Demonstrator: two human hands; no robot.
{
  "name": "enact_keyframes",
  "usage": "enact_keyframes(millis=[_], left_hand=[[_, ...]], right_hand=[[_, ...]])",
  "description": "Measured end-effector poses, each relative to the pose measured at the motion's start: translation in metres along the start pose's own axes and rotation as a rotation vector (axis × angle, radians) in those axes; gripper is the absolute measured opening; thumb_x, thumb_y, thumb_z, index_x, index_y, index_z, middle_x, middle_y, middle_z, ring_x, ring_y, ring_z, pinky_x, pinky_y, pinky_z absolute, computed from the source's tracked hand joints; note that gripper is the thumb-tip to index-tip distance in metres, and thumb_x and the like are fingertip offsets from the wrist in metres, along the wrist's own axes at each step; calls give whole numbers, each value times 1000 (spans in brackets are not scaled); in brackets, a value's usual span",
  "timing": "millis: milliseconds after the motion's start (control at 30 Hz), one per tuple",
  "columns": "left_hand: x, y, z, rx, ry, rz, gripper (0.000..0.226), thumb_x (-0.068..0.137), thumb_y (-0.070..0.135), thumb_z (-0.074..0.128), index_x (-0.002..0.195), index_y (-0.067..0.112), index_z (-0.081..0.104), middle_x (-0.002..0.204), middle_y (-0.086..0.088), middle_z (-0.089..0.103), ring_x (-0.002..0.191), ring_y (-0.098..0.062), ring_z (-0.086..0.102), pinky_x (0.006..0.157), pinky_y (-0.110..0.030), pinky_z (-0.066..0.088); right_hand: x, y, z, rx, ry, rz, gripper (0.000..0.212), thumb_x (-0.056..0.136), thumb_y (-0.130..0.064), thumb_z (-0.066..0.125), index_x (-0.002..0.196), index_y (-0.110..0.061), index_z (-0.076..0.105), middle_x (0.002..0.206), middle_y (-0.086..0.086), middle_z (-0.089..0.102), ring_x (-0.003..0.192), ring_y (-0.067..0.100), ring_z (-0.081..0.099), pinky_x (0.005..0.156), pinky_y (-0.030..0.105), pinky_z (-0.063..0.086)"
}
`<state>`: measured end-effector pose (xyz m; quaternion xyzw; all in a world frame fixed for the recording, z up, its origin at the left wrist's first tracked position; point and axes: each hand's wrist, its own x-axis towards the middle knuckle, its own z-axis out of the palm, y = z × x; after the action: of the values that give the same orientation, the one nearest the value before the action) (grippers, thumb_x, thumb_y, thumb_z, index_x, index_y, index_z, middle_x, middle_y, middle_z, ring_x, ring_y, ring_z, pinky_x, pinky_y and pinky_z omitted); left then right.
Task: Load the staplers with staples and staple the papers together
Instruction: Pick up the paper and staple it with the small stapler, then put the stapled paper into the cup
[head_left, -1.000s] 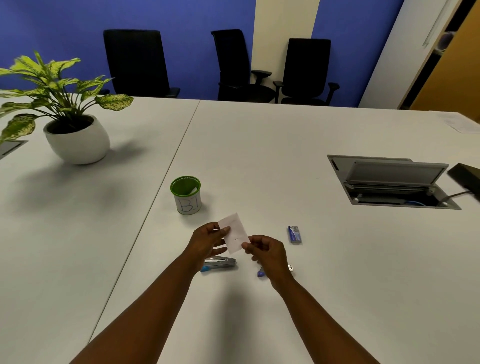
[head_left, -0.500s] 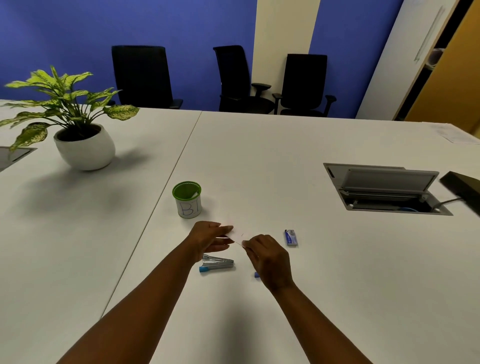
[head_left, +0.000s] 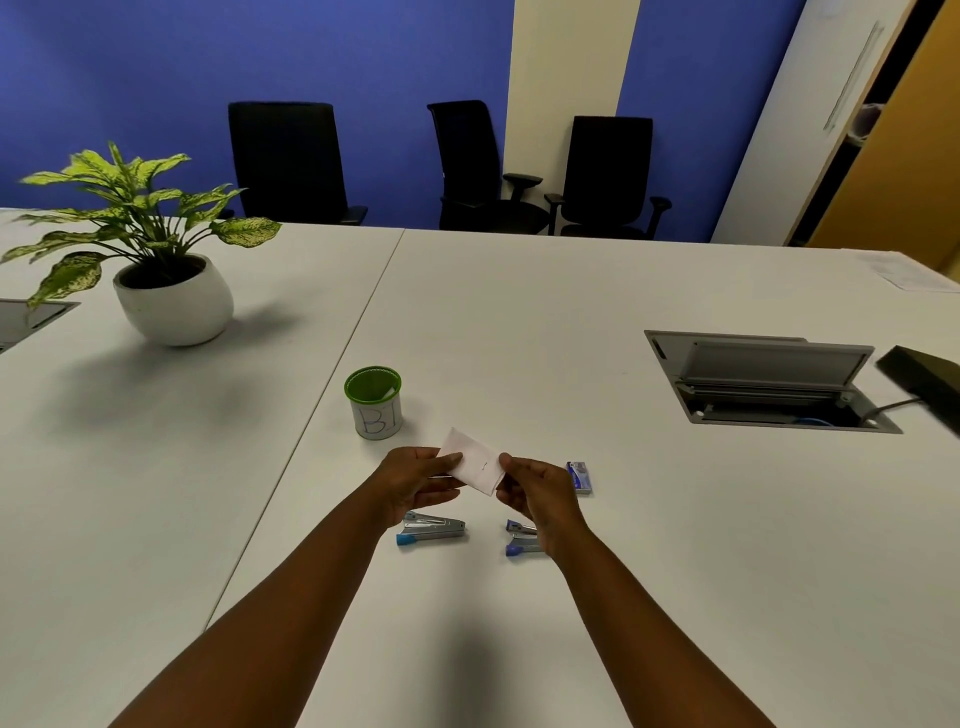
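Two hands hold one small white paper (head_left: 475, 462) just above the table (head_left: 571, 312): the left hand (head_left: 415, 480) pinches its left edge, the right hand (head_left: 537, 493) its right corner. A staple mark shows near the paper's middle. Below the left hand lies a light-blue-tipped stapler (head_left: 430, 531); a darker blue stapler (head_left: 521, 539) sits partly under the right wrist. A blue staple box (head_left: 580, 477), print unreadable, lies just right. Behind, a green-rimmed cup (head_left: 374, 402) reads "B1".
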<state>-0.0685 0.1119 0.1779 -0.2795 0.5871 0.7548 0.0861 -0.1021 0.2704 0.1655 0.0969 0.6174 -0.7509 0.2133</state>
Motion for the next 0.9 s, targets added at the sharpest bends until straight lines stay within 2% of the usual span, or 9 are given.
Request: enact_keyframes(millis=[133, 333, 500, 600, 633, 700, 767, 900], left_hand=[[2, -3, -2, -25, -21, -3, 38, 85, 10, 63, 119, -4, 55, 91, -14, 67, 72, -20, 69, 62, -27, 59], [6, -6, -3, -72, 25, 14, 30, 85, 9, 62, 113, -3, 56, 86, -14, 66, 56, -16, 70, 54, -24, 59], [11, -12, -5, -82, 67, 28, 27, 86, 13, 62, 108, -1, 57, 92, -15, 65, 77, -25, 66, 57, -26, 58], [20, -19, -14, -24, 191, 160, 20, 88, 18, 60, 103, 4, 61, 97, -15, 66, 89, -29, 65, 67, -29, 55], [25, -22, -22, 75, 280, 246, 17, 89, 17, 58, 101, 6, 62, 97, -15, 67, 92, -30, 65, 70, -29, 52], [33, -30, -43, 456, 487, 430, 19, 90, 17, 57, 103, 6, 66, 100, -16, 70, 95, -32, 65, 78, -30, 47], [41, -38, -64, 690, 579, 541, 28, 90, 16, 57, 113, 2, 62, 111, -18, 67, 104, -32, 63, 88, -33, 45], [58, -48, -93, 934, 590, 480, 46, 94, 19, 49, 138, 6, 40, 139, -14, 48, 128, -29, 44, 103, -39, 37]], right_hand=[[-3, -4, 3, 88, -8, 50, 8, 85, -12, 63, 80, -6, 62, 78, 8, 64, 66, 17, 60, 49, 14, 54], [-3, -4, 6, 73, -9, 63, 9, 84, -12, 65, 88, -4, 64, 77, 8, 64, 67, 18, 62, 50, 15, 55], [0, 5, 8, -39, -17, 32, 20, 80, -1, 67, 99, 4, 63, 74, 9, 64, 65, 19, 63, 50, 15, 54], [8, 9, 8, -93, 69, -2, 16, 82, -3, 65, 99, -2, 63, 79, 9, 65, 66, 18, 64, 54, 19, 56], [12, 11, 8, -123, 97, -14, 17, 84, -4, 64, 101, -3, 63, 84, 10, 66, 67, 18, 65, 58, 22, 56], [20, 13, 8, -175, 136, -38, 19, 87, -6, 61, 105, -3, 62, 91, 10, 65, 70, 18, 65, 63, 26, 56], [28, 15, 10, -201, 156, -63, 19, 89, -5, 57, 107, -3, 61, 93, 10, 64, 69, 18, 65, 63, 26, 56], [43, 17, 20, -328, 192, -154, 22, 89, -3, 56, 110, -2, 61, 98, 10, 62, 73, 21, 63, 64, 25, 57]])
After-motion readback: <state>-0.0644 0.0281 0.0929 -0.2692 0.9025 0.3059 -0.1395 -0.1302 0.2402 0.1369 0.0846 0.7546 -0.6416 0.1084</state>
